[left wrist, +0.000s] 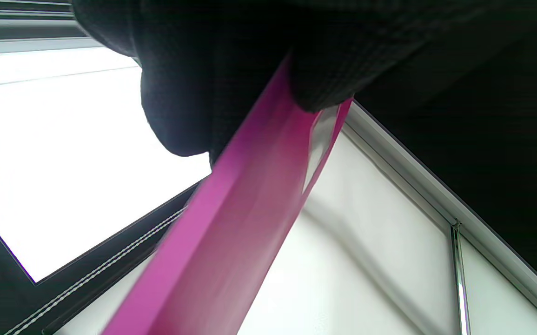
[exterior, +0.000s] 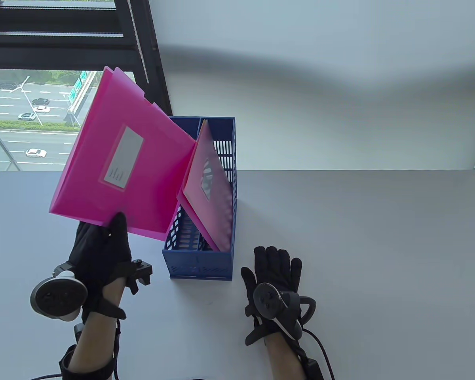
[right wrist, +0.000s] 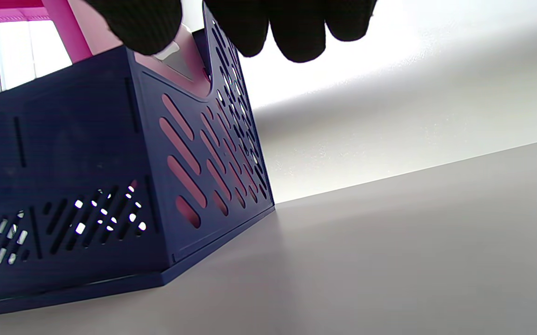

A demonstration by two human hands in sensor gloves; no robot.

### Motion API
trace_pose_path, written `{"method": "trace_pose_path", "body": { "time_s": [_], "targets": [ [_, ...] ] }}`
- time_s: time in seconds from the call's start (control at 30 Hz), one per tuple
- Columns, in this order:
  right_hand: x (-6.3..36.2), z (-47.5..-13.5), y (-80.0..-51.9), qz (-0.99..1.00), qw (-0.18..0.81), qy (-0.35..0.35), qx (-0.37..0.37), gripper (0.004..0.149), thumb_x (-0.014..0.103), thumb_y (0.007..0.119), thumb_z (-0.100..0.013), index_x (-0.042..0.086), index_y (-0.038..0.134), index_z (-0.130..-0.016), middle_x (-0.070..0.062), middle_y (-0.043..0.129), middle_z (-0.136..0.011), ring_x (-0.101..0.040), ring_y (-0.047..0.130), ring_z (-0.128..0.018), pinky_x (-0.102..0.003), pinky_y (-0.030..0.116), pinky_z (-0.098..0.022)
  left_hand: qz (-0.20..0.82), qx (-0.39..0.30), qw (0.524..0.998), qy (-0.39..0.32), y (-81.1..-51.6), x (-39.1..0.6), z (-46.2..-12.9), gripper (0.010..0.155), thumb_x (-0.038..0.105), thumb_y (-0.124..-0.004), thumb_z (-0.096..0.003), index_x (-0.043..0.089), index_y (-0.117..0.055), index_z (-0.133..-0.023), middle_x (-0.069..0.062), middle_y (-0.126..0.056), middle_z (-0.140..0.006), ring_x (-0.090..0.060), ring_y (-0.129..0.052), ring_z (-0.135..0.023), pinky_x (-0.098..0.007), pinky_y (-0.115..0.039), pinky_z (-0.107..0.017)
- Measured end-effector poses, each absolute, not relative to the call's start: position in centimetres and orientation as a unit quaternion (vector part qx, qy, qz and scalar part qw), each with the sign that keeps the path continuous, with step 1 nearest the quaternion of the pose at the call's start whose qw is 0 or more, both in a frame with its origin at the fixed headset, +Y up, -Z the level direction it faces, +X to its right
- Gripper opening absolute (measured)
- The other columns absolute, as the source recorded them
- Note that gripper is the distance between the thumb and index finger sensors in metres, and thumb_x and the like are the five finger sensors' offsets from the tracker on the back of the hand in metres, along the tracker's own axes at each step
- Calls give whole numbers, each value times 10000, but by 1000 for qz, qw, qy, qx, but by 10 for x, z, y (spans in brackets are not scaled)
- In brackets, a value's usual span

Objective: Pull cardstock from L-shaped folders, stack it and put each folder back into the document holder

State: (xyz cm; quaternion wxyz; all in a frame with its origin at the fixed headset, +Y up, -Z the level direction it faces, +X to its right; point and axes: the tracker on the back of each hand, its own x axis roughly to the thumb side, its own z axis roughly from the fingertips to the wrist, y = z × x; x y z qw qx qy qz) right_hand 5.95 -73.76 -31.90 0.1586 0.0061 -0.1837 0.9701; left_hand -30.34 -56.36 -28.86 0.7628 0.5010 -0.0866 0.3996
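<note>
My left hand [exterior: 103, 241] pinches the lower edge of a pink L-shaped folder [exterior: 118, 158] with a grey label, held tilted in the air left of the blue document holder [exterior: 200, 265]. In the left wrist view the folder [left wrist: 231, 232] runs edge-on from between my gloved fingers [left wrist: 194, 93]. A second pink folder [exterior: 208, 190] leans inside the holder's right compartment. My right hand [exterior: 275, 265] lies flat on the table just right of the holder's front corner, fingers straight, holding nothing. The holder [right wrist: 87, 186] fills the left of the right wrist view, pink showing through its slots.
The white table [exterior: 360, 245] stretches to the right of the holder. A window with a dark frame [exterior: 142, 55] stands behind the table's far left corner, and a white wall lies beyond the far edge.
</note>
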Motion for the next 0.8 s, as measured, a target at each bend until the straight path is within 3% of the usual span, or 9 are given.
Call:
{"method": "trace_pose_path", "body": {
  "time_s": [0.27, 0.6, 0.8],
  "targets": [
    [58, -318, -735, 969, 153, -192, 7, 662, 634, 648, -601, 291, 508, -1150, -49, 539, -1184, -339, 485, -1070, -552, 215, -791, 394, 573, 716, -54, -559, -345, -247, 413, 351, -799, -565, 114, -878, -894, -16, -998, -703, -324, -990, -697, -588, -591, -714],
    [59, -318, -735, 967, 158, -198, 6, 661, 634, 647, -601, 293, 507, -1149, -45, 539, -1183, -336, 486, -1070, -550, 217, -791, 514, 527, 674, -60, -568, -391, -246, 419, 369, -714, -590, 188, -796, -958, 23, -907, -789, -322, -893, -798, -604, -473, -763],
    [61, -317, -734, 965, 151, -215, 0, 657, 636, 643, -602, 297, 505, -1148, -39, 540, -1182, -331, 482, -1071, -547, 209, -789, 537, 486, 683, -97, -570, -403, -252, 418, 394, -705, -597, 219, -794, -966, 50, -898, -782, -291, -886, -809, -593, -431, -790]
  ]
}}
